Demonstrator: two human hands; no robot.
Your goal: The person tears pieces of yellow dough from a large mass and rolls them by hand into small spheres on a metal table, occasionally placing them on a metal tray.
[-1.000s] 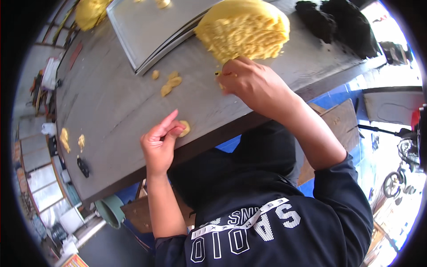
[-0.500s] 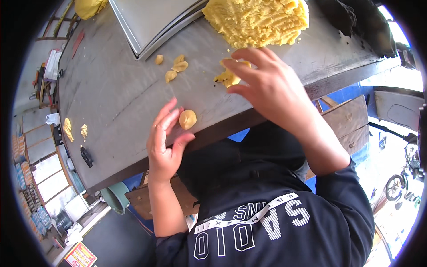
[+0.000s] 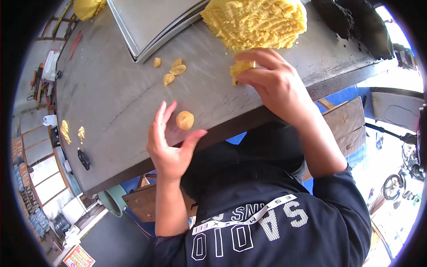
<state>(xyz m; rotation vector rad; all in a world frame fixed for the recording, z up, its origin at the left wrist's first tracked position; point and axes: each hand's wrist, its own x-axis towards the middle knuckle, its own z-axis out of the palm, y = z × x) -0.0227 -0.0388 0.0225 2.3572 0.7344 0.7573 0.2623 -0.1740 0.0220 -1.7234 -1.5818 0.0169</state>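
Observation:
A small rounded ball of yellow dough (image 3: 185, 120) sits near the table's front edge. My left hand (image 3: 169, 144) is open beside it, fingers and thumb curved around the ball's near side with a gap between. To the right, my right hand (image 3: 273, 80) pinches a rough piece of dough (image 3: 240, 70) between thumb and fingers, at the tabletop. Dark specks show on that piece's lower edge. Just beyond it lies a large crumbly slab of yellow dough (image 3: 255, 22). Left of centre are several small peanut-like pale pieces (image 3: 178, 70).
A metal tray (image 3: 153, 22) lies at the back of the grey table (image 3: 111, 102). Black plastic (image 3: 356, 29) covers the far right corner. At the left edge are dough scraps (image 3: 65, 131) and a small black object (image 3: 83, 159). A green bin (image 3: 112, 200) stands below the table.
My right hand has closed further on the rough dough piece and shifted slightly right with it. My left hand's fingers and thumb have spread away from the dough ball.

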